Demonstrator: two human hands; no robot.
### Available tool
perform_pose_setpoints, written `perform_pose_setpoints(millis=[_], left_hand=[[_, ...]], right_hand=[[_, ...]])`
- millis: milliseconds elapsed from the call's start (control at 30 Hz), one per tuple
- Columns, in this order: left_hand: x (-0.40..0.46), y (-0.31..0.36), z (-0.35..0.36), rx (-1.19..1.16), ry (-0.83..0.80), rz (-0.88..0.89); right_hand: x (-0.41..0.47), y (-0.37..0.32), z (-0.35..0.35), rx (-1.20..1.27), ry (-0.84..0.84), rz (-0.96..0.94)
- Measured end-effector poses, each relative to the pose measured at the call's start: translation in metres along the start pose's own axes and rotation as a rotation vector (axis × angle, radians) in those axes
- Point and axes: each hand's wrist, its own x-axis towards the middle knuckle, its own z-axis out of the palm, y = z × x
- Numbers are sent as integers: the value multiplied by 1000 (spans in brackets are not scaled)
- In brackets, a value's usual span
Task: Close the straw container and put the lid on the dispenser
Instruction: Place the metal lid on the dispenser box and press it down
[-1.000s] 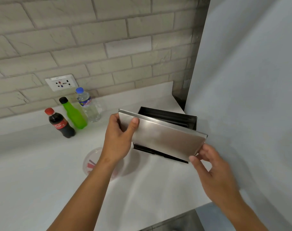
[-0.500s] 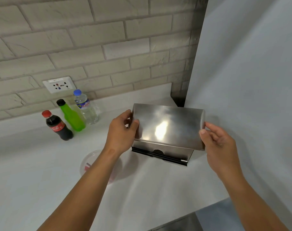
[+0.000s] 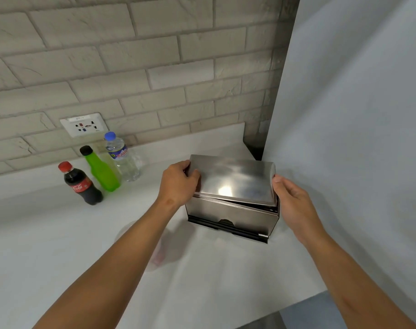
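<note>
Now | lid (image 3: 233, 180) on dispenser (image 3: 230, 216) | left hand (image 3: 178, 184) grip pinching lid | right hand (image 3: 292, 200) spread, touching

From my seat, the open lane was the bare white counter (image 3: 48, 252) across the lower left of the frame. Three bottles (image 3: 100, 169) stood clustered at centre left by the brick wall (image 3: 131, 67), blocking that side. The steel dispenser (image 3: 233, 217) sat tight against the grey panel (image 3: 356, 138) at right (no passage there). A clear round lid (image 3: 164, 255) lay just under my left forearm.
</note>
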Motion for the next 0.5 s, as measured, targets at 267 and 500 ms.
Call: perform_pose_setpoints(millis=[267,500], left_hand=[[7,-8,13,83,-7,27],[9,-13,16,5,-58,84]], right_hand=[[6,11,3,-1,14,41],[11,27,-6,2,63,42]])
